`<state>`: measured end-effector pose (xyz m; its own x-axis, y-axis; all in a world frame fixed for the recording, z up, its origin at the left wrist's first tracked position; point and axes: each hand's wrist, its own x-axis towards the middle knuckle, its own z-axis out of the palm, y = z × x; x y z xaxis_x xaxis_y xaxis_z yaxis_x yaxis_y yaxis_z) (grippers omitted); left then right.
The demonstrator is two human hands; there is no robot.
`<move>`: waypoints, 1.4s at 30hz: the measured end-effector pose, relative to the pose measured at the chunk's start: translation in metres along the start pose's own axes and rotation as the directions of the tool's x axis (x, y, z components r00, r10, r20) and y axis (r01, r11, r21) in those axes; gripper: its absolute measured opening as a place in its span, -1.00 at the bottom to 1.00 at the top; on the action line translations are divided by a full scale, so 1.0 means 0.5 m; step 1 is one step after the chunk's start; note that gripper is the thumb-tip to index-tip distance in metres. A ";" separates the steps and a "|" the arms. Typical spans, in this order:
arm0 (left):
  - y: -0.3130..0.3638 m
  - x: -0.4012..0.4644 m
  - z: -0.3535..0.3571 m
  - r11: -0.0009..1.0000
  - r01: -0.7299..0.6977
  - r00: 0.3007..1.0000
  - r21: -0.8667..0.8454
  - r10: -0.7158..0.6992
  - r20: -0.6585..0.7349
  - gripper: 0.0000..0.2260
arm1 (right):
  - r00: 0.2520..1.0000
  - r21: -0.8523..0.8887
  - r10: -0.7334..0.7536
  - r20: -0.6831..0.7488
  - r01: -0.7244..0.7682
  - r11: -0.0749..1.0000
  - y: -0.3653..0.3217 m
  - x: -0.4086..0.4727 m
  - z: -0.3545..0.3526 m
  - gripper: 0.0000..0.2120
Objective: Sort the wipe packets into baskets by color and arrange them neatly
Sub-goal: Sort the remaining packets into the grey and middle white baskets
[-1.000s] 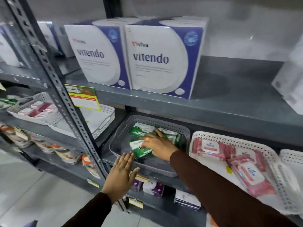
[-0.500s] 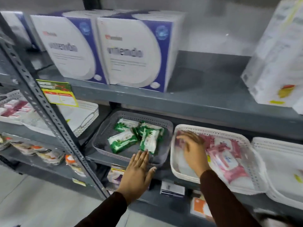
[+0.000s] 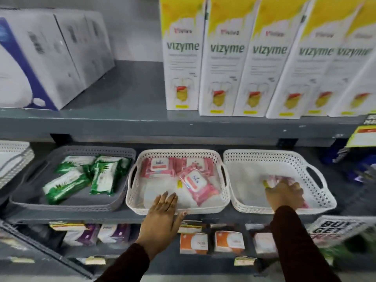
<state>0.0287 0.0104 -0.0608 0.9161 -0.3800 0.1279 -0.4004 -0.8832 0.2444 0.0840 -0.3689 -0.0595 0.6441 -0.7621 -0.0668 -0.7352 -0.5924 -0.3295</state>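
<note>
Three baskets sit side by side on the middle shelf. The grey basket at left holds several green wipe packets. The middle white basket holds pink wipe packets. My left hand lies flat over this basket's front rim, fingers apart, holding nothing. The right white basket holds a pink packet, mostly hidden under my right hand, whose fingers curl down on it.
Tall yellow and white Vizyme boxes and white and blue boxes stand on the shelf above. Small boxes line the shelf below. Another white basket is at far left. Price tags hang at right.
The view swung right along the shelf. My right hand left the green packets, crossed the middle basket and now rests in the right basket. My left hand shifted from the grey basket's front to the middle basket's.
</note>
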 end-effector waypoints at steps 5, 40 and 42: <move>0.017 -0.003 -0.004 0.999 0.046 0.999 0.010 -0.046 -0.029 -0.36 | 0.996 0.136 0.084 0.036 -0.088 0.987 0.026 0.071 -0.038 -0.50; -0.258 -0.102 -0.158 0.976 0.084 0.973 -0.201 -0.124 -0.196 -0.64 | 0.562 0.509 -0.822 0.089 0.684 0.523 -0.476 -0.486 0.084 -0.84; -0.327 -0.110 -0.189 0.973 0.133 0.962 -0.190 -0.173 -0.211 -0.69 | 0.526 0.592 -0.845 0.097 0.652 0.474 -0.520 -0.538 0.097 -0.86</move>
<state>0.0420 0.2017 -0.0171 0.9463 -0.1548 0.2837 -0.2713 -0.8574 0.4373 0.1121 0.0028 -0.0018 0.9804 0.1251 0.1519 0.1968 -0.6232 -0.7569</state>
